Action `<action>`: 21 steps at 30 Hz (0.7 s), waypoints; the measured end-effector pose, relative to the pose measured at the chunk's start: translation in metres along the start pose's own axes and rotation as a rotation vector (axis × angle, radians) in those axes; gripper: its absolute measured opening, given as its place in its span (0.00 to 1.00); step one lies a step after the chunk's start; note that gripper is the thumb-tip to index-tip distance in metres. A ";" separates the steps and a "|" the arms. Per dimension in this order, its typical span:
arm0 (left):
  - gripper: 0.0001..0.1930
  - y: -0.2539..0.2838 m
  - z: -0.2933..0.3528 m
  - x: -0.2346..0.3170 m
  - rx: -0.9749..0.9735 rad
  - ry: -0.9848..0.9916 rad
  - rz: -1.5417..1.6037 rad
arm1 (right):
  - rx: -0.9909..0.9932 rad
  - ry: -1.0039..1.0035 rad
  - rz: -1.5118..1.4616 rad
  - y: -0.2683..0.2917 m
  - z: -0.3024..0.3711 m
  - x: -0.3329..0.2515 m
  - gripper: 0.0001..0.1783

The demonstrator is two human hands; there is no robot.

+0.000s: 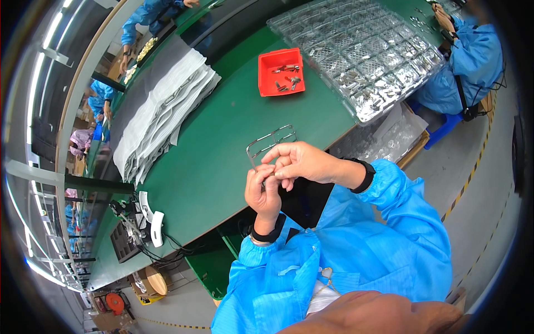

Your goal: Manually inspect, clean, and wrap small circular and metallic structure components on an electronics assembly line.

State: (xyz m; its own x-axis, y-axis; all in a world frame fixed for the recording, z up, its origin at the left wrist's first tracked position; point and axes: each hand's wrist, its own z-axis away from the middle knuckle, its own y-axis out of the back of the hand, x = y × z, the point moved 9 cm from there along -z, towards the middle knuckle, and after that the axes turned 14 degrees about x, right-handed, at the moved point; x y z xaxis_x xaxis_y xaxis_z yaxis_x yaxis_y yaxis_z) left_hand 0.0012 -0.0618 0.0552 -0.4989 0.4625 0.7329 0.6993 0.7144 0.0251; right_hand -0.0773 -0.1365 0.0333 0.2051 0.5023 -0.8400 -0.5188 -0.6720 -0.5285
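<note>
A thin metal frame [271,135], a rectangle with rounded corners and a crossbar, rises at a slant above the near edge of the green table. Its lower end disappears among the fingers of my left hand [261,195], which are closed on it. Over it, my right hand [305,162] is bent into a pinch, fingertips meeting those of the left. Whatever lies between the right fingertips is hidden or too small to name. Beyond the frame, a red plastic bin [268,60] stands on the table with several small metal pieces inside.
Clear compartmented trays [356,53] full of metal parts lie at far right, beside a co-worker in blue [477,61]. A stack of white sheets [161,106] covers the table's left side. Curved white pieces [157,229] and cables are at near left, and a cardboard box [414,146] sits right.
</note>
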 end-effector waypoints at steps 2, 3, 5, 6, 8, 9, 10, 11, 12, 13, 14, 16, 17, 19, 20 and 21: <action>0.06 -0.001 -0.003 0.003 -0.011 -0.061 -0.044 | -0.014 -0.001 -0.013 0.006 0.003 -0.006 0.20; 0.05 0.004 -0.005 -0.005 0.050 0.029 -0.063 | 0.059 0.002 0.012 0.020 0.006 -0.012 0.19; 0.07 0.023 -0.008 -0.020 0.152 0.140 -0.156 | 0.214 0.012 0.083 0.052 0.015 -0.036 0.15; 0.07 0.032 -0.009 -0.025 0.238 0.186 -0.180 | 0.277 0.090 0.133 0.075 0.021 -0.058 0.14; 0.09 0.051 -0.006 -0.042 0.274 0.245 -0.269 | 0.434 0.202 0.123 0.134 0.033 -0.091 0.13; 0.09 0.060 -0.001 -0.053 0.260 0.245 -0.353 | 0.473 0.196 0.099 0.153 0.039 -0.104 0.11; 0.09 0.061 0.002 -0.059 0.259 0.256 -0.350 | 0.468 0.234 0.036 0.169 0.045 -0.117 0.10; 0.09 0.067 0.006 -0.065 0.293 0.276 -0.376 | 0.528 0.228 0.041 0.185 0.051 -0.124 0.10; 0.10 0.070 0.008 -0.069 0.327 0.296 -0.402 | 0.566 0.277 0.107 0.199 0.055 -0.134 0.09; 0.10 0.069 0.006 -0.068 0.331 0.342 -0.415 | 0.649 0.329 0.258 0.219 0.060 -0.142 0.09; 0.10 0.068 0.006 -0.069 0.337 0.349 -0.413 | 0.726 0.384 0.415 0.238 0.063 -0.151 0.09; 0.10 0.065 0.005 -0.068 0.302 0.331 -0.470 | 0.847 0.413 0.555 0.266 0.065 -0.161 0.09; 0.10 0.066 0.006 -0.069 0.305 0.335 -0.468 | 0.901 0.448 0.666 0.277 0.062 -0.166 0.09; 0.08 0.066 0.007 -0.065 0.306 0.269 -0.476 | 0.897 0.387 0.813 0.283 0.051 -0.166 0.09; 0.08 0.066 0.006 -0.064 0.309 0.271 -0.473 | 0.892 0.325 0.954 0.284 0.045 -0.164 0.09; 0.08 0.064 0.004 -0.063 0.289 0.273 -0.468 | 0.892 0.327 0.958 0.286 0.041 -0.163 0.09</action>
State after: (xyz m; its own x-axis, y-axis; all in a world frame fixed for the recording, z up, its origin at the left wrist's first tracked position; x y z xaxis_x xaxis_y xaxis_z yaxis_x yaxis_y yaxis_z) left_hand 0.0751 -0.0436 0.0077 -0.5437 -0.0582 0.8373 0.2514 0.9405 0.2286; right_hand -0.2928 -0.3885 0.0243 -0.4171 -0.1969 -0.8873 -0.9008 -0.0398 0.4323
